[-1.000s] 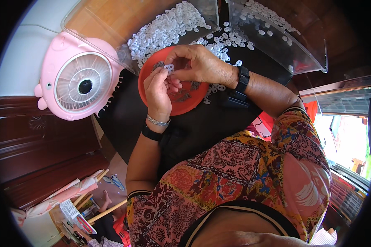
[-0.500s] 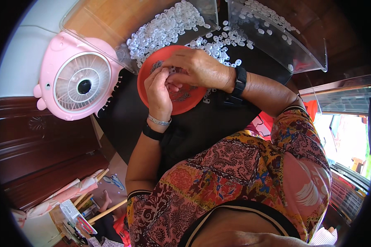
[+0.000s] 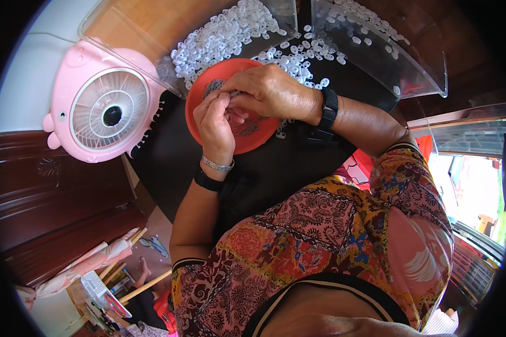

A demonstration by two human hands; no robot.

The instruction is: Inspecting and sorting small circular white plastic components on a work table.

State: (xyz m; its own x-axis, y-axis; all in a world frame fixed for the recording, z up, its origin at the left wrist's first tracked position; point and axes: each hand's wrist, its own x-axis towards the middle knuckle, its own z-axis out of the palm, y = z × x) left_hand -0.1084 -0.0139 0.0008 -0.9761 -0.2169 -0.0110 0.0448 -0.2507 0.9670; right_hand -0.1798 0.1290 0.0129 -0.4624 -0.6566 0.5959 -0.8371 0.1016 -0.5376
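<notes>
A small white oval plastic piece, visible at the fingertips a second earlier, was now hidden; presumably it was between the two hands. The right hand had rolled over it, its curled fingers meeting those of the left hand, so the piece's fit or angle could no longer be judged. Both hands were partly closed, fingers bent inward, but whether either gripped anything could not be told. They stood over a round orange-red plastic bowl holding thin grey metal bits. The bowl sat on a black tabletop. Beyond it, loose white two-holed pieces lay scattered near a clear plastic bin with a heap of similar pieces. Leftward stood a pink animal-shaped fan.
</notes>
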